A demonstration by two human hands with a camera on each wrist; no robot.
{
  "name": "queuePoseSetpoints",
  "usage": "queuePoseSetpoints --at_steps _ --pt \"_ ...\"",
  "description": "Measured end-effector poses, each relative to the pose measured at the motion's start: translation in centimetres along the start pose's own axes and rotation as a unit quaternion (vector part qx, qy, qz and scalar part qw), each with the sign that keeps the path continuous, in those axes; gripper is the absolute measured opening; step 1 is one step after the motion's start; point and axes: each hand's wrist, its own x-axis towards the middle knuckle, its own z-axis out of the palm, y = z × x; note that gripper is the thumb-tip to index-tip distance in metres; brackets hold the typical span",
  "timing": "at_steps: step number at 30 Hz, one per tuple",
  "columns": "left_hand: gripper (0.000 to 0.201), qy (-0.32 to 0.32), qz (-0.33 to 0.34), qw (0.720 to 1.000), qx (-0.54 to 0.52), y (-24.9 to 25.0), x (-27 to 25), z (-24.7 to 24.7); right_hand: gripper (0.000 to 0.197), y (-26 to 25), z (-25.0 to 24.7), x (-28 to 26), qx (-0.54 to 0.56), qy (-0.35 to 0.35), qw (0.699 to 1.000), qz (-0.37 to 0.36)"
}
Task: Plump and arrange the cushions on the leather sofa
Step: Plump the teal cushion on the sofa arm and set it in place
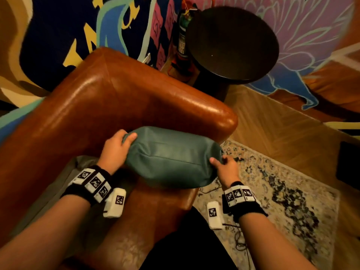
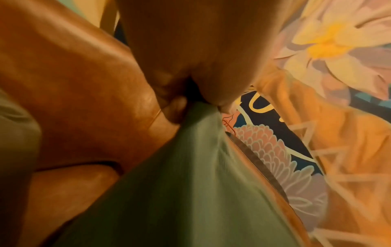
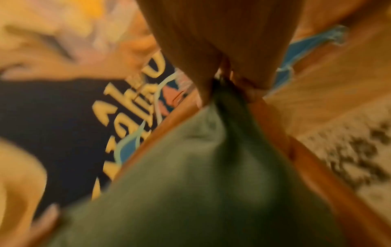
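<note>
A teal leather cushion (image 1: 171, 158) is held over the seat of the brown leather sofa (image 1: 109, 98), near its right armrest. My left hand (image 1: 116, 147) grips the cushion's left corner, thumb on top. My right hand (image 1: 224, 166) pinches the right corner. In the left wrist view the fingers (image 2: 175, 108) bunch the green cushion (image 2: 190, 183) corner against the sofa back (image 2: 84, 100). The right wrist view is blurred; there the cushion (image 3: 201, 175) corner is gathered under my thumb (image 3: 203, 83).
A grey cushion (image 1: 58, 188) lies on the seat at the left. A round dark side table (image 1: 231, 43) stands beyond the armrest. A patterned rug (image 1: 282, 191) and wooden floor (image 1: 272, 123) lie to the right. A painted mural wall (image 1: 78, 26) runs behind the sofa.
</note>
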Motion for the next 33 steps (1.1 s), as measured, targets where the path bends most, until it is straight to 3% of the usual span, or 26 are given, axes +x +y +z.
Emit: queuePoseSetpoints --at_steps 2,4,10,15,18,21,24,27,29,31,33 --pt "0.034 -0.017 -0.010 1.000 -0.006 -0.8 -0.6 1.0 0.026 1.4 0.6 -0.1 0.009 -0.029 0.998 0.046" --pt "0.035 0.003 -0.025 1.000 -0.011 -1.9 -0.7 0.9 0.026 2.7 0.4 -0.1 0.023 -0.001 0.998 0.059" --pt "0.037 0.005 -0.055 0.998 0.025 -3.4 -0.4 -0.1 0.019 1.9 0.8 -1.3 0.114 0.006 0.993 0.018" --pt "0.036 -0.006 -0.063 0.997 0.032 -4.4 -0.3 0.9 0.019 0.6 1.0 -1.4 0.043 0.007 0.998 -0.045" --pt "0.038 -0.004 -0.062 0.998 0.032 -4.4 0.0 0.9 0.007 -0.9 0.1 -0.5 -0.025 0.026 0.999 -0.030" --pt "0.037 0.037 -0.082 0.995 0.036 -4.3 0.9 1.1 0.013 -2.2 0.2 -0.7 -0.070 0.037 0.997 -0.020" --pt "0.040 0.080 -0.164 0.983 0.037 -4.9 1.8 1.2 0.027 -3.1 1.6 -2.8 -0.069 -0.009 0.994 -0.079" --pt "0.044 0.105 -0.230 0.967 0.031 -6.7 2.3 0.5 0.036 -3.8 2.8 -5.2 -0.005 -0.113 0.986 -0.122" --pt "0.044 0.141 -0.258 0.956 0.015 -7.4 2.3 -0.2 0.024 -3.7 2.8 -6.0 0.092 -0.156 0.980 -0.077" --pt "0.043 0.156 -0.267 0.951 0.001 -7.5 2.1 -0.4 0.016 -3.5 2.5 -5.9 0.211 -0.183 0.960 0.011" --pt "0.042 0.152 -0.259 0.954 -0.006 -6.8 1.5 0.0 0.017 -2.7 2.0 -4.8 0.245 -0.175 0.951 0.074"
